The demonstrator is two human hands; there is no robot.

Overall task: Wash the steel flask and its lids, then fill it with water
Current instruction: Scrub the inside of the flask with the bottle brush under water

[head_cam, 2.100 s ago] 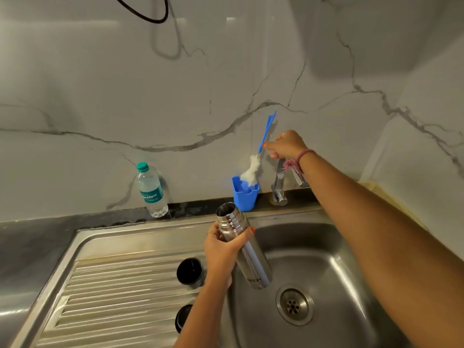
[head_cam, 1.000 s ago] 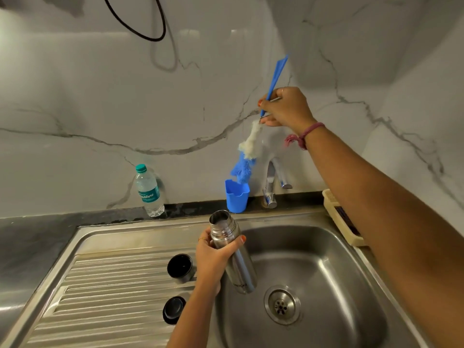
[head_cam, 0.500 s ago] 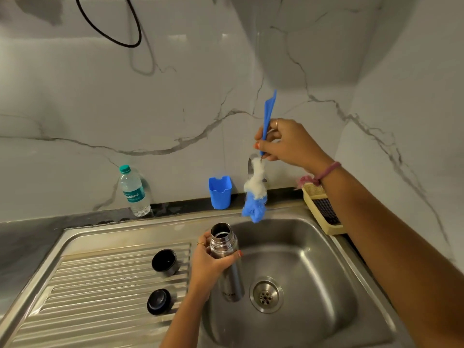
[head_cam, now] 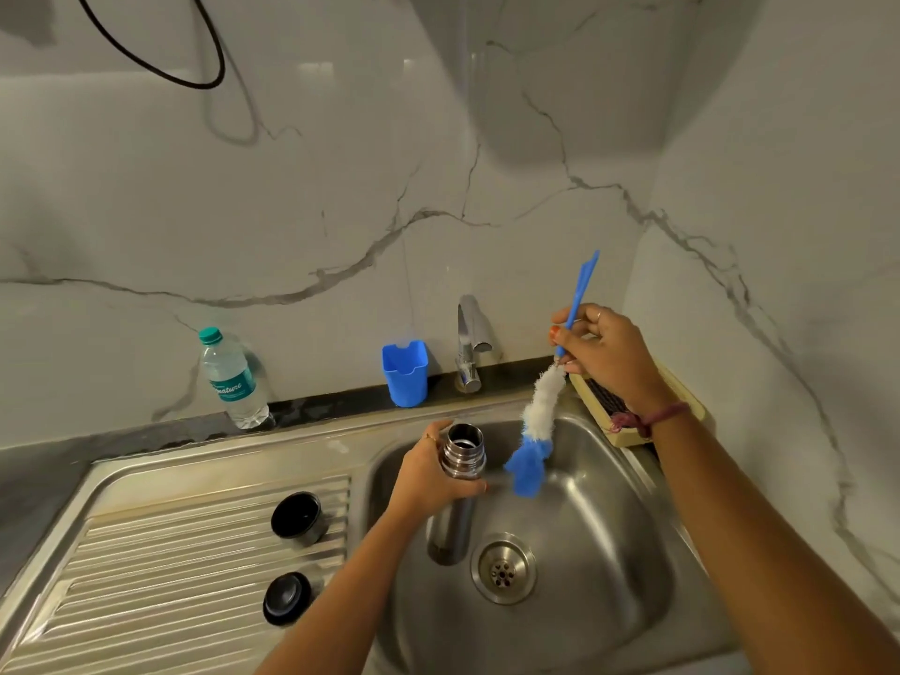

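Observation:
My left hand (head_cam: 435,477) grips the open steel flask (head_cam: 460,460) upright over the sink basin (head_cam: 609,538), fingers round its upper body. My right hand (head_cam: 606,355) pinches the blue handle of a bottle brush (head_cam: 538,421); its white and blue bristles hang just right of the flask's mouth, apart from it. Two dark lids lie on the ribbed drainboard (head_cam: 170,567): a cup-shaped lid (head_cam: 297,518) and a flat stopper (head_cam: 286,597) nearer me.
A tap (head_cam: 468,343) stands behind the basin, with no water seen running. A blue brush holder (head_cam: 405,373) and a plastic water bottle (head_cam: 233,380) stand by the wall. A soap tray (head_cam: 633,406) sits at the sink's right rim. The drain (head_cam: 503,568) is uncovered.
My right hand lifted the brush out of the blue holder, then brought it down and right, beside the flask's mouth. The flask went from tilted to upright in my left hand.

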